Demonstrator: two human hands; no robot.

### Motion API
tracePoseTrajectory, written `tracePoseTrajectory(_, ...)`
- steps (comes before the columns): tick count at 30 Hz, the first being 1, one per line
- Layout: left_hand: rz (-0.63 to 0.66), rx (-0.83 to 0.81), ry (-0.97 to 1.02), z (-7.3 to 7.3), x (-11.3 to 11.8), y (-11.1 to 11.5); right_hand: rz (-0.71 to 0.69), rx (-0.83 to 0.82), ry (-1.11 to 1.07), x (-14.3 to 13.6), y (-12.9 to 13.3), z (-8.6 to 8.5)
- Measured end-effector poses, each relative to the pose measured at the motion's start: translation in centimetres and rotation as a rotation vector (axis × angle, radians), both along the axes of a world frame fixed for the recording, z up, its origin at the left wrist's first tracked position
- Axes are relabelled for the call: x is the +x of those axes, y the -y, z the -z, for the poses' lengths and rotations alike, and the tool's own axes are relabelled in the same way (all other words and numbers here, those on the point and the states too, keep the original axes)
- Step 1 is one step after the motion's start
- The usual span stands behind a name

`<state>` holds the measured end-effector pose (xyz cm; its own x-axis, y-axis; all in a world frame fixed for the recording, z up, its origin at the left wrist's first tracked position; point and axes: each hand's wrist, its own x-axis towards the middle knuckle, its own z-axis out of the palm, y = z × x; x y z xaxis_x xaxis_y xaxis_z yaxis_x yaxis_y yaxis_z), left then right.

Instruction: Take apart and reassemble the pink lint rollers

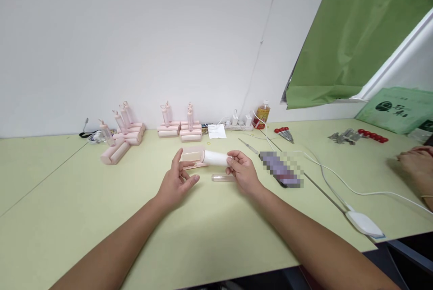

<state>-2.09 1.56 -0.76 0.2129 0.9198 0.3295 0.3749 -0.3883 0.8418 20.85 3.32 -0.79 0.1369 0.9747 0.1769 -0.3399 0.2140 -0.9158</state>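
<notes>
White paper roll (216, 158): in my right hand (244, 173), in front of me over the pale green table (189, 245), to the right of my left hand (174, 186); in this view it overlaps the right side of the pale pink case (192, 153).
Right fingers: curled in, thumb and fingertips pinching the roll's right end, with nothing else that I can see in the grasp.
Left fingers: spread, thumb well away from the index finger, holding nothing; I can't tell whether a fingertip brushes the case behind.
Roll's weight: light, I judge, so a pinch at one end should carry it (the free end might tip a little).
Roll's skin: papery, not very slippery I'd expect, and likely to crease under a hard squeeze; the body is probably firm along its length.
Roll's best hold: lightly by the rims at its two ends, sparing the middle.
Roll's long axis: roughly left to right across my body, the right end slightly lower in the view.
Roll's ends: the left one, free, points toward the case; the right one is partly hidden by my fingers.
Clear plastic handle (220, 177): on the table just nearer me, lying nearly the same way, its right end behind my hand.
</notes>
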Motion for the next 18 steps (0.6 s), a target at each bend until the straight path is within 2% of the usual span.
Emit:
tracePoseTrajectory(2,0.068,-0.046,0.003,-0.05,0.22,0.27,-0.014,-0.002,-0.003,-0.21,0.28,-0.01)
tracePoseTrajectory(6,0.299,-0.227,-0.108,-0.28,0.35,0.7,-0.02,-0.019,0.01,-0.41,0.8,0.03)
tracePoseTrajectory(14,0.227,-0.069,-0.219,-0.16,0.07,0.67,-0.028,0.05,0.118,-0.01,0.89,-0.24)
tracePoseTrajectory(18,0.104,0.008,-0.214,-0.46,-0.28,0.37,0.007,0.09,0.152,0.12,0.91,-0.6)
